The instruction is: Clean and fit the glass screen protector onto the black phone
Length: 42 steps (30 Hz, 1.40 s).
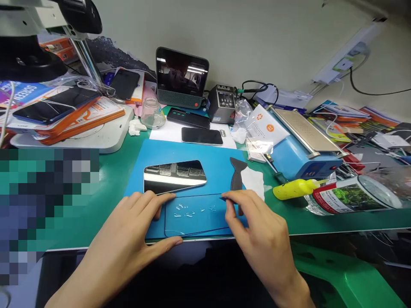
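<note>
A clear, black-edged screen protector [192, 222] lies on the blue mat [160, 149], with several drops of clear liquid on its surface. My left hand [131, 226] is spread around its left end, index fingertip near the far edge and thumb near the close edge. At the far right corner, my right hand [257, 231] pinches the edge between thumb and index finger; the fingers hide that corner. Just behind the protector rests a phone [175, 176] with a shiny, reflecting screen. Beside my right hand lies a dark grey, fishtail-shaped scraper [236, 173], its lower end partly covered.
White tissue [253, 182] and a yellow squeeze bottle [293, 189] lie to the right, before a blue machine [295, 149]. Behind the mat are another phone [202, 135], a glass jar [152, 113] and a smart display [181, 77]. Phones and boxes [83, 119] are stacked at left.
</note>
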Tool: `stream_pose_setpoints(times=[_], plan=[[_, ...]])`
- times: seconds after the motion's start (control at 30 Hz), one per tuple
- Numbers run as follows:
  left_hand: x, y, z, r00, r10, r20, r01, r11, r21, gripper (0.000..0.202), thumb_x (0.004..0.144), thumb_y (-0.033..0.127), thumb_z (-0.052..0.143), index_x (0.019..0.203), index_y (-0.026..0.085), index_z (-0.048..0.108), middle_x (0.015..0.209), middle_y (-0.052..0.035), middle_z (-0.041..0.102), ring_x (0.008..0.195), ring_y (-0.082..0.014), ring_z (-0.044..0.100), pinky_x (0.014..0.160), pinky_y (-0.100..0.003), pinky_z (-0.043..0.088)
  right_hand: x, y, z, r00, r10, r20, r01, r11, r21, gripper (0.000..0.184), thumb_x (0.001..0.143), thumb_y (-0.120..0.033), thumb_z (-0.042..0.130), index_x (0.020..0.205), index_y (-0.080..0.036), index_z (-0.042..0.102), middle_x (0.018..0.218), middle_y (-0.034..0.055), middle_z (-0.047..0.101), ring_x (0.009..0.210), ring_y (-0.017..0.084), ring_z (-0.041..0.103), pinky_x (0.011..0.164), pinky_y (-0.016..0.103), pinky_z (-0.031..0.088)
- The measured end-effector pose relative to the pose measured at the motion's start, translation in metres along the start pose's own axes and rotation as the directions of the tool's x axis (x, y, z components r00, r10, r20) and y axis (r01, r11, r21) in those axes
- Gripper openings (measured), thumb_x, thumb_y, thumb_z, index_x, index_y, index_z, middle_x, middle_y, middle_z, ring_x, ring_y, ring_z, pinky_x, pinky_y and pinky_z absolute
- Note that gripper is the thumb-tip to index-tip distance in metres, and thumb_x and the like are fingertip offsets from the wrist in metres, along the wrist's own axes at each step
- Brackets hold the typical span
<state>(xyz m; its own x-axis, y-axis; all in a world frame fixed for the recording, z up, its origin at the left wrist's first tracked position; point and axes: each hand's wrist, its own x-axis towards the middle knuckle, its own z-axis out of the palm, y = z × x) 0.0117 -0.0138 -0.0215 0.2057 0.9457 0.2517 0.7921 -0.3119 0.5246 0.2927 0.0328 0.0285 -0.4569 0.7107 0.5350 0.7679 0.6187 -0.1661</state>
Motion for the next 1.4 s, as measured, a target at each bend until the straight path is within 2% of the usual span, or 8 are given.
stream_pose_setpoints(times=[0.13,0.23,0.3,0.43,0.77,1.0,1.17,1.4], plan=[[0.002,0.002,0.0,1.0,0.011,0.008,-0.011,1.0,0.025,0.063,0.099,0.066,0.076,0.149,0.032,0.059,0.098,0.0012,0.065,0.087,-0.0238,0.061,0.08,-0.037,0.045,-0.005,-0.007,0.005,0.997,-0.08,0.01,0.08,0.997,0.011,0.021,0.106,-0.005,0.065,0.124,-0.014,0.073,0.109,0.0069,0.08,0.095,0.019,0.075,0.083,0.031,0.056],[0.003,0.002,0.0,0.999,0.026,0.019,-0.027,0.999,0.027,0.069,0.097,0.075,0.072,0.148,0.032,0.058,0.097,0.002,0.064,0.085,-0.0232,0.061,0.079,-0.036,0.044,-0.006,-0.007,0.004,0.987,-0.162,-0.005,0.162,0.986,0.043,0.03,0.103,0.0,0.069,0.131,-0.011,0.074,0.114,0.0094,0.083,0.092,0.019,0.075,0.08,0.033,0.058],[0.003,0.001,-0.001,0.999,0.034,0.018,-0.034,0.999,0.027,0.071,0.095,0.079,0.07,0.147,0.032,0.058,0.096,0.002,0.064,0.085,-0.0229,0.061,0.078,-0.036,0.044,-0.006,-0.006,0.005,0.982,-0.188,-0.025,0.189,0.98,0.054,0.028,0.101,0.0,0.072,0.127,-0.011,0.076,0.114,0.0099,0.084,0.09,0.019,0.075,0.078,0.033,0.059],[0.001,0.002,-0.002,1.0,0.023,0.018,-0.024,0.999,0.037,0.069,0.097,0.077,0.07,0.148,0.032,0.057,0.097,0.001,0.064,0.085,-0.0234,0.06,0.078,-0.036,0.044,-0.008,-0.006,0.009,0.985,-0.171,-0.034,0.173,0.983,0.055,0.021,0.1,-0.001,0.075,0.117,-0.013,0.079,0.112,0.009,0.086,0.089,0.019,0.076,0.077,0.033,0.06],[-0.001,0.002,-0.002,0.999,0.011,0.032,-0.013,0.998,0.055,0.067,0.099,0.075,0.069,0.15,0.033,0.056,0.097,0.0006,0.063,0.084,-0.0232,0.06,0.078,-0.037,0.044,-0.017,-0.003,0.0,0.975,-0.215,0.063,0.213,0.976,0.032,0.023,0.108,-0.004,0.063,0.122,-0.011,0.08,0.114,0.0096,0.086,0.089,0.02,0.075,0.074,0.035,0.058],[0.0,0.002,-0.002,0.999,0.004,0.039,-0.006,0.997,0.071,0.069,0.099,0.078,0.068,0.15,0.034,0.055,0.097,0.0011,0.062,0.084,-0.0228,0.06,0.077,-0.037,0.045,-0.016,-0.001,0.003,0.98,-0.197,0.028,0.197,0.98,-0.019,0.02,0.105,-0.003,0.067,0.12,-0.01,0.08,0.112,0.0105,0.086,0.088,0.021,0.074,0.073,0.036,0.057],[0.001,0.004,-0.003,1.0,0.003,0.031,-0.004,0.998,0.055,0.068,0.098,0.078,0.069,0.148,0.034,0.058,0.096,0.0012,0.063,0.083,-0.0225,0.06,0.075,-0.037,0.045,-0.02,-0.003,-0.003,0.973,-0.21,0.1,0.204,0.977,0.066,0.023,0.108,-0.004,0.063,0.124,-0.011,0.078,0.114,0.0091,0.085,0.092,0.02,0.076,0.077,0.036,0.058],[-0.001,0.003,-0.004,1.0,-0.004,0.018,0.003,0.998,0.058,0.068,0.098,0.078,0.069,0.148,0.034,0.059,0.096,0.0012,0.063,0.083,-0.0229,0.059,0.076,-0.037,0.045,-0.004,-0.001,0.007,0.975,-0.213,0.059,0.214,0.977,-0.021,0.019,0.109,-0.007,0.063,0.118,-0.011,0.079,0.109,0.0087,0.085,0.088,0.021,0.074,0.076,0.036,0.058]])
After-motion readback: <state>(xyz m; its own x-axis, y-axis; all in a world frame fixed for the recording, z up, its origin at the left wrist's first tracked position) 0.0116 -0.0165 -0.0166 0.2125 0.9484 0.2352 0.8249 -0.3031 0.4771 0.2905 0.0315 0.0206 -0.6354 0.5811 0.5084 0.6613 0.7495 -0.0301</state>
